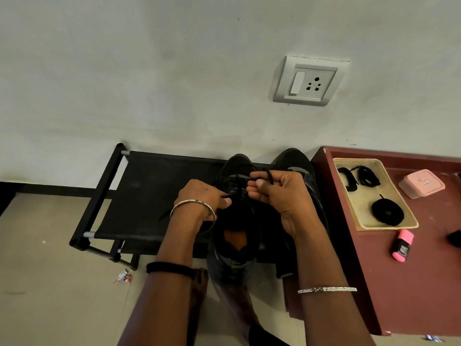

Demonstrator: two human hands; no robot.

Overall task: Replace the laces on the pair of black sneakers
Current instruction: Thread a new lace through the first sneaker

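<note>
Low in the centre of the frame, one black sneaker [234,245] stands on a black fabric rack [149,196] with its heel toward the camera. Its partner, the second sneaker [291,158], sits just beside it on the right, mostly hidden behind the right hand [282,196].

The left hand [199,198] pinches the lace [239,179] between thumb and fingertips, low at the eyelets. The right hand has its fingers curled, with the same lace looped over them and its thumb closing on it.

I judge the step to be working the lace through the upper eyelets of the first shoe. Black on black, I cannot tell whether it is going in or coming out. The next move likely calls for drawing the slack even and finding the next eyelet by feel, while the other hand steadies the shoe.

Room is tight on the right, where the maroon table [424,283] edge runs close to the right forearm. On that table a tray [386,227] holds a coiled lace [387,212] and more bundles [368,176], within reach. A pink box [421,183] and a highlighter [402,244] lie near the tray. The wall [149,71] rises just behind the toes, so pulling the lace toward the body or to the left looks freest.
</note>
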